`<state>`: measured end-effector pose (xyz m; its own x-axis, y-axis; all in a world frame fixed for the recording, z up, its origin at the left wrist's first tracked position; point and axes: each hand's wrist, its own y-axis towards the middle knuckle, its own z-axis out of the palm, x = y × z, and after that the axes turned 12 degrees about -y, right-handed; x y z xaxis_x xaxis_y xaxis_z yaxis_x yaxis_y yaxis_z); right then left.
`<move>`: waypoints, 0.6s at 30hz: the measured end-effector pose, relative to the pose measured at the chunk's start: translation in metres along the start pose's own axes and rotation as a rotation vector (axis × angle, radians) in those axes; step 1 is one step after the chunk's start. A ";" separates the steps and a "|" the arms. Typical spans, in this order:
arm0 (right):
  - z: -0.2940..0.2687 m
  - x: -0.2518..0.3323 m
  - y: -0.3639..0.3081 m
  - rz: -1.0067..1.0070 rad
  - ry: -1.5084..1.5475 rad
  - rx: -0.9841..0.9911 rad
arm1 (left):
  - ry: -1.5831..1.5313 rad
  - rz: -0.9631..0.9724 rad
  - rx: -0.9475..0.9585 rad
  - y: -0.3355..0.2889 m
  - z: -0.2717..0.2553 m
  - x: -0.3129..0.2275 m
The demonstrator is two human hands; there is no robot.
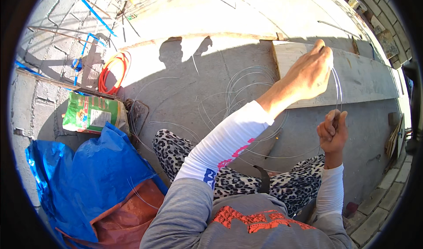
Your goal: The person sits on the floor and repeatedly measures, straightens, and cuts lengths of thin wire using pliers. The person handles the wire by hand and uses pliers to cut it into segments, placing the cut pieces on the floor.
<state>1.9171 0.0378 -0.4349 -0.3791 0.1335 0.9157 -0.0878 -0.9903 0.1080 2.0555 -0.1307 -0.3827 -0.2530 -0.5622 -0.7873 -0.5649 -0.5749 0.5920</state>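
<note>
Thin, pale wire (338, 88) runs as two close strands between my hands. My left hand (308, 72) is raised over the wooden board, its fingers closed around the upper part of the strands. Lower and nearer to me, my right hand (333, 130) pinches the strands' other end between its fingertips. Loose loops of the same kind of wire (229, 90) spread over the floor beyond my legs. One long strand curves across my lap toward the right hand.
A wide wooden board (365, 79) lies ahead on the right. To the left are an orange coiled hose (105, 74), a green and white bag (90, 112) and a blue tarp (103, 165) with a reddish-brown underside. Blue pipes (99, 17) stand by the block wall (50, 11).
</note>
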 end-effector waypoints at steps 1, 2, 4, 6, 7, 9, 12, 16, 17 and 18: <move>0.011 -0.007 -0.011 -0.030 -0.089 -0.054 | -0.033 0.076 0.022 -0.005 0.001 -0.006; 0.021 -0.008 -0.019 -0.026 -0.052 -0.023 | -0.053 0.038 0.061 -0.008 0.000 -0.012; 0.036 -0.011 -0.027 -0.035 -0.150 -0.053 | -0.102 -0.008 0.149 -0.011 -0.008 -0.022; 0.047 -0.015 -0.030 0.021 -0.207 -0.038 | -0.130 -0.084 0.157 -0.017 -0.019 -0.031; 0.051 -0.016 -0.033 0.036 -0.234 -0.017 | -0.116 -0.087 0.154 -0.021 -0.022 -0.036; 0.057 -0.023 -0.036 0.122 -0.119 0.037 | -0.030 -0.065 0.211 -0.030 -0.034 -0.037; 0.065 -0.032 -0.041 0.186 0.011 0.073 | 0.064 -0.199 0.360 -0.043 -0.047 -0.032; 0.087 -0.036 -0.027 0.091 0.031 0.012 | -0.161 -0.247 -0.267 -0.063 -0.050 -0.037; 0.096 -0.034 -0.022 0.096 0.081 -0.005 | -0.335 -0.505 -0.266 -0.067 -0.053 -0.044; 0.105 -0.034 -0.014 0.062 0.147 0.006 | -0.484 -0.613 -0.246 -0.068 -0.054 -0.053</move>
<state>2.0278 0.0433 -0.4264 -0.5140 0.0756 0.8544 -0.0544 -0.9970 0.0554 2.1500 -0.0944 -0.3723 -0.2979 0.1811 -0.9373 -0.5392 -0.8421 0.0086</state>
